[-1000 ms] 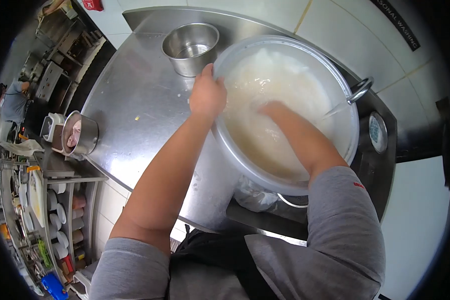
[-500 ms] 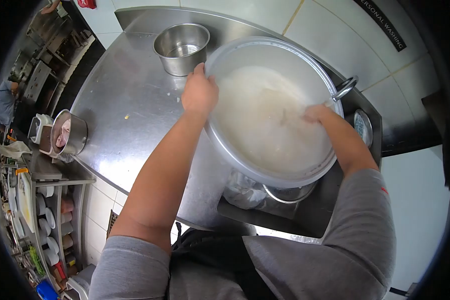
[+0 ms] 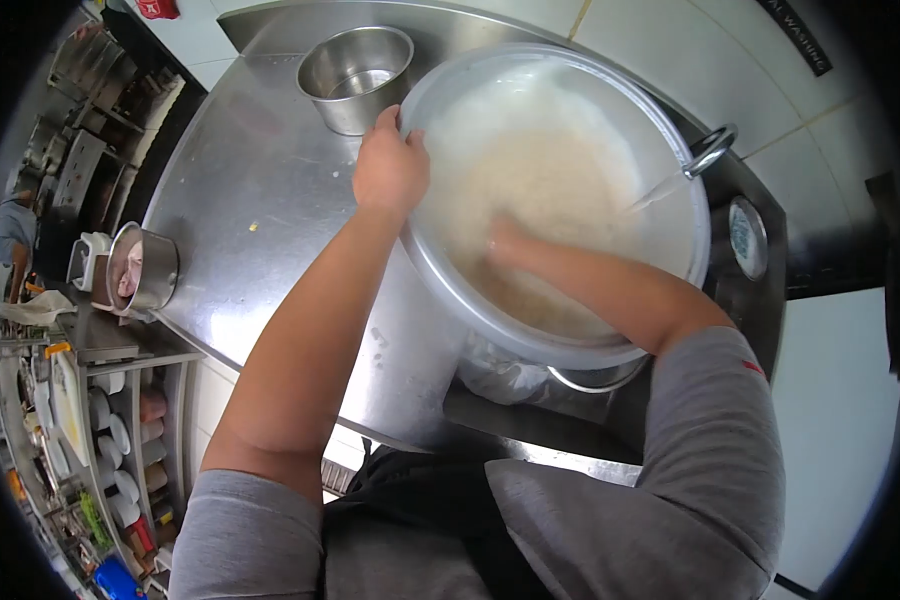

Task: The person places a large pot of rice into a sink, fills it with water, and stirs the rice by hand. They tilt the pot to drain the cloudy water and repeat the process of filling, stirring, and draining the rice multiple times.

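Note:
A wide metal basin (image 3: 475, 316) sits tilted over the sink, holding cloudy, whitish water (image 3: 560, 170) with a beige mass showing through. My left hand (image 3: 392, 168) is closed over the basin's left rim, thumb on the inner side. Inside the basin, my right hand (image 3: 510, 243) is dipped into the water left of centre; its fingers are submerged and blurred. From the faucet (image 3: 712, 150) at the right rim, a thin stream runs into the basin.
Behind my left hand stands a round steel pot (image 3: 355, 108) on the steel counter (image 3: 260, 190). A plastic bag (image 3: 505, 375) and the sink edge (image 3: 530, 415) show below the basin. At far left are a steel container (image 3: 158, 270) with pinkish contents and shelves of dishes.
My right hand has swept left through the water, from near the faucet to left of the basin's centre. My left hand stays on the rim. The view has shifted slightly.

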Available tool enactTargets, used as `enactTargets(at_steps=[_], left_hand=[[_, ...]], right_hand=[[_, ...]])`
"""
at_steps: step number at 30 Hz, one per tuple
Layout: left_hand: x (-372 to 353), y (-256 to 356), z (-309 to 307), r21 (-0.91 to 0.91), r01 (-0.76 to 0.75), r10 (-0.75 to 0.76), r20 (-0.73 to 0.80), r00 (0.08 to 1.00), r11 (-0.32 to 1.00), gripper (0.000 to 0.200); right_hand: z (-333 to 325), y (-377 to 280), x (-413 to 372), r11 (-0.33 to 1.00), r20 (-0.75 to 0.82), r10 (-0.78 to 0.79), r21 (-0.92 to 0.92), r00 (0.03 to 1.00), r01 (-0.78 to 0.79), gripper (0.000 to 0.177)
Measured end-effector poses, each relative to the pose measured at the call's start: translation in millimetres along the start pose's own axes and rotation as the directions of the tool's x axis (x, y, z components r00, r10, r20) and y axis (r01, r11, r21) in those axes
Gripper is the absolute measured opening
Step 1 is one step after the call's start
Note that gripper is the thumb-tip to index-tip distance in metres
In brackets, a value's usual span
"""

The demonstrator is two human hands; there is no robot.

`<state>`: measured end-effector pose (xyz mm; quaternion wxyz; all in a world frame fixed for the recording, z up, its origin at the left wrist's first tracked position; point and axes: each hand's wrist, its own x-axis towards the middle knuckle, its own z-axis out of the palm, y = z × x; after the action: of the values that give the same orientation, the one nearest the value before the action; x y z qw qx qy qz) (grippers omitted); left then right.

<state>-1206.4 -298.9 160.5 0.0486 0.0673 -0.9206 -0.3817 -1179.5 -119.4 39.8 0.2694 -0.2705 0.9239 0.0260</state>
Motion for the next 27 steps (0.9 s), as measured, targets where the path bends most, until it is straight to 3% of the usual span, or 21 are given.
enactTargets(at_steps=[1, 3, 4, 6, 9, 12, 13, 14, 15, 16, 17, 18, 20, 22, 24, 26, 27], left_hand=[[0, -2, 1, 0.022, 0.007, -0.007, -0.003, 1.0, 1.0, 0.05], [2, -3, 3, 0.006, -0.036, 0.036, -0.019, 0.999, 0.999, 0.05], [2, -4, 3, 0.029, -0.026, 0.027, -0.028, 0.999, 0.999, 0.05], [0, -1, 5, -0.002, 0.0, 0.0, -0.038, 0.999, 1.0, 0.05], [0, 0, 2, 0.007, 0.018, -0.018, -0.024, 1.0, 1.0, 0.05], [-2, 1, 1, -0.003, 0.0, 0.0, -0.018, 1.0, 1.0, 0.05], [-2, 2, 0, 0.0, -0.003, 0.003, -0.016, 1.0, 1.0, 0.05], [-2, 2, 1, -0.019, -0.008, 0.008, -0.014, 1.0, 1.0, 0.05], [-1, 1, 2, -0.01, -0.01, 0.009, -0.02, 1.0, 1.0, 0.05], [-1, 1, 3, -0.002, -0.01, 0.01, -0.026, 1.0, 1.0, 0.049], [-1, 2, 2, -0.02, -0.011, 0.011, -0.022, 1.0, 1.0, 0.049], [-1, 4, 0, -0.012, 0.008, -0.008, -0.008, 1.0, 1.0, 0.049], [-1, 3, -1, -0.011, 0.023, -0.023, 0.01, 1.0, 1.0, 0.049], [0, 2, 0, -0.004, 0.012, -0.012, 0.002, 1.0, 1.0, 0.049], [1, 1, 3, -0.011, -0.003, 0.003, -0.006, 1.0, 1.0, 0.049], [2, -1, 2, -0.01, -0.008, 0.008, -0.02, 1.0, 1.0, 0.049], [1, 1, 1, -0.015, -0.008, 0.008, -0.02, 1.0, 1.0, 0.049]], right_hand=[[-6, 7, 28, 1.0, -0.016, -0.001, -0.012, 1.0, 0.001, 0.034], [-32, 25, 54, 0.919, -0.155, 0.269, 0.338, 0.951, -0.205, 0.036], [-17, 27, 74, 0.92, -0.159, 0.247, 0.348, 0.956, -0.18, 0.036], [25, 97, 92, 0.914, -0.334, 0.381, 0.277, 0.862, -0.296, 0.036], [67, 192, 114, 0.835, -0.593, 0.517, 0.189, 0.617, -0.517, 0.037], [100, 276, 105, 0.657, -0.812, 0.509, 0.151, 0.286, -0.739, 0.039], [51, 318, 23, 0.648, -0.817, 0.503, 0.14, 0.282, -0.749, 0.039], [1, 225, -30, 0.803, -0.179, 0.575, -0.059, 0.798, -0.593, 0.04], [58, 335, -35, 0.794, -0.182, 0.585, -0.071, 0.79, -0.604, 0.04], [112, 393, -28, 0.982, 0.249, 0.167, -0.129, 0.954, -0.138, 0.042], [93, 337, -72, 0.979, 0.254, 0.182, -0.14, 0.95, -0.15, 0.042], [57, 252, -84, 0.908, 0.495, 0.357, 0.016, 0.792, -0.419, 0.043], [22, 153, -137, 0.801, 0.33, 0.381, 0.35, 0.864, -0.486, 0.042], [81, 137, -117, 0.83, 0.399, 0.241, 0.388, 0.885, -0.401, 0.041], [46, 64, -121, 0.864, 0.409, 0.109, 0.412, 0.906, -0.29, 0.04], [20, 26, -101, 0.976, 0.416, -0.059, 0.217, 0.907, -0.036, 0.039], [14, 21, -95, 0.976, 0.416, -0.068, 0.218, 0.907, -0.026, 0.039]])
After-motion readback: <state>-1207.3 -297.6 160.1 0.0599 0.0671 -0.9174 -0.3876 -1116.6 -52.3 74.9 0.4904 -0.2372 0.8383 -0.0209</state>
